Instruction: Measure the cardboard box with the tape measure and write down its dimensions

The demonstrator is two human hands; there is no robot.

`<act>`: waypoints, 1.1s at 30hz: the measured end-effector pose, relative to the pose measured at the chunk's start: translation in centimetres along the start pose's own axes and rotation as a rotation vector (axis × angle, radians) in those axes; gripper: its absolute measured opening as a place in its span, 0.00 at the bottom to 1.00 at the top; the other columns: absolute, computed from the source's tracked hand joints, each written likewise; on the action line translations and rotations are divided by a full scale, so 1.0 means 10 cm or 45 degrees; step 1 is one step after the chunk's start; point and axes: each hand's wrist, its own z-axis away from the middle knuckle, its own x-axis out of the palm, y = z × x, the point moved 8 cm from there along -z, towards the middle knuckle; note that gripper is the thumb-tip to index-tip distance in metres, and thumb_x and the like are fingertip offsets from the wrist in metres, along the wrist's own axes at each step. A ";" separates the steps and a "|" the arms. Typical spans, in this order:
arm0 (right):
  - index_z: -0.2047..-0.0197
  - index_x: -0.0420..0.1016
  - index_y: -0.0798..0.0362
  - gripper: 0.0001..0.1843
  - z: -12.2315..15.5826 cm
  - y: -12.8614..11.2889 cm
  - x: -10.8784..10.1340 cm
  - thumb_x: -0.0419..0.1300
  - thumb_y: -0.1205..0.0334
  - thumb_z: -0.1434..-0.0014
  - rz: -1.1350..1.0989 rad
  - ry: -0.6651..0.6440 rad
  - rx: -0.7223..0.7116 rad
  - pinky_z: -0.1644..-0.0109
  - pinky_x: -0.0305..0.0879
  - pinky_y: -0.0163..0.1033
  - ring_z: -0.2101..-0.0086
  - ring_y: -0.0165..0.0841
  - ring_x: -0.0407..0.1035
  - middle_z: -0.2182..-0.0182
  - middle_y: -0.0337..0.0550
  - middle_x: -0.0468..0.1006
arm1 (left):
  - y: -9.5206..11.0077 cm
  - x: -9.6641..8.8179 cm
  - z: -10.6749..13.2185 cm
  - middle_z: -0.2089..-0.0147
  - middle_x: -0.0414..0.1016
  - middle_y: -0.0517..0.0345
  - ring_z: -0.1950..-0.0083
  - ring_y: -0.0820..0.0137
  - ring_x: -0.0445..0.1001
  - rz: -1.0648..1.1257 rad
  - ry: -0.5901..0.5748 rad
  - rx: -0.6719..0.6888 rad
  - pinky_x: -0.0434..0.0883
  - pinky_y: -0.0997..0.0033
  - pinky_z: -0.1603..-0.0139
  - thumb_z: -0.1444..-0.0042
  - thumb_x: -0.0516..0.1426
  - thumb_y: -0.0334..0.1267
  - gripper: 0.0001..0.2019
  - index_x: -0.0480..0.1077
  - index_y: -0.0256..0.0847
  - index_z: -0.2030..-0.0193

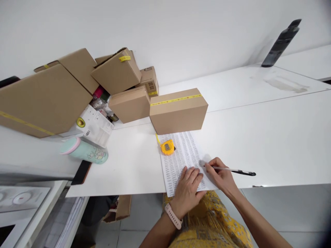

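A printed sheet of paper (172, 172) with columns of small text lies at the table's front edge. My left hand (188, 186) rests flat on its lower part, fingers stretched out, a pink band around the wrist. Held in my right hand (222, 175) is a pen (240, 171), its tip down at the right side of the sheet. On the paper's upper left sits a yellow tape measure (167, 147), a short piece of its tape out. Just behind it, a closed cardboard box (179, 119) with yellow tape covers the sheet's top edge.
Several cardboard boxes (113, 74) are piled at the back left by the wall. Before them are a white box (97, 125) and a mint tumbler (90, 151) on its side. A dark bottle (280, 44) stands far right on the white table (258, 137).
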 end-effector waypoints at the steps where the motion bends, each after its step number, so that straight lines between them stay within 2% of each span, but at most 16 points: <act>1: 0.67 0.69 0.49 0.18 -0.01 -0.01 0.00 0.61 0.44 0.36 -0.030 -0.007 -0.005 0.73 0.59 0.36 0.75 0.31 0.63 0.76 0.38 0.71 | 0.00 -0.01 0.00 0.32 0.69 0.46 0.28 0.56 0.62 0.000 0.000 -0.001 0.53 0.45 0.23 0.35 0.60 0.46 0.26 0.64 0.39 0.34; 5: 0.61 0.74 0.50 0.18 -0.05 -0.01 0.01 0.66 0.44 0.40 -0.114 0.006 -0.008 0.68 0.68 0.38 0.70 0.35 0.70 0.69 0.42 0.78 | 0.00 0.00 -0.01 0.32 0.69 0.46 0.28 0.56 0.63 -0.014 -0.017 -0.007 0.54 0.44 0.23 0.35 0.60 0.47 0.26 0.65 0.40 0.34; 8: 0.62 0.75 0.50 0.19 -0.06 0.04 0.00 0.68 0.43 0.43 -0.126 0.037 0.014 0.67 0.69 0.39 0.69 0.36 0.71 0.69 0.44 0.79 | -0.01 0.01 -0.01 0.32 0.69 0.47 0.28 0.56 0.62 -0.031 -0.020 -0.009 0.53 0.45 0.23 0.36 0.61 0.47 0.27 0.65 0.39 0.35; 11: 0.67 0.73 0.51 0.19 -0.04 0.07 0.00 0.67 0.42 0.42 -0.079 0.062 0.028 0.71 0.65 0.38 0.73 0.34 0.67 0.74 0.41 0.75 | -0.02 0.01 -0.01 0.32 0.69 0.47 0.28 0.57 0.62 -0.037 -0.020 -0.008 0.53 0.46 0.22 0.36 0.61 0.47 0.26 0.65 0.39 0.35; 14: 0.71 0.67 0.49 0.21 -0.01 0.06 0.01 0.64 0.42 0.39 -0.001 0.054 0.021 0.74 0.56 0.36 0.77 0.30 0.59 0.80 0.35 0.66 | -0.01 0.00 -0.02 0.32 0.69 0.47 0.28 0.57 0.62 -0.040 -0.030 -0.007 0.53 0.46 0.23 0.36 0.61 0.47 0.26 0.65 0.39 0.35; 17: 0.72 0.64 0.49 0.22 0.00 0.04 0.03 0.62 0.42 0.38 0.035 0.022 0.005 0.76 0.52 0.36 0.78 0.29 0.55 0.81 0.33 0.61 | 0.01 -0.02 -0.02 0.32 0.69 0.47 0.28 0.56 0.62 -0.039 -0.033 -0.007 0.53 0.46 0.23 0.35 0.60 0.47 0.25 0.65 0.39 0.35; 33: 0.73 0.65 0.48 0.25 -0.03 -0.06 0.04 0.61 0.37 0.39 0.105 -0.002 -0.076 0.76 0.54 0.36 0.79 0.29 0.57 0.82 0.34 0.63 | 0.00 0.01 -0.01 0.32 0.70 0.47 0.28 0.57 0.63 -0.059 -0.004 0.011 0.54 0.46 0.23 0.36 0.61 0.47 0.26 0.65 0.39 0.35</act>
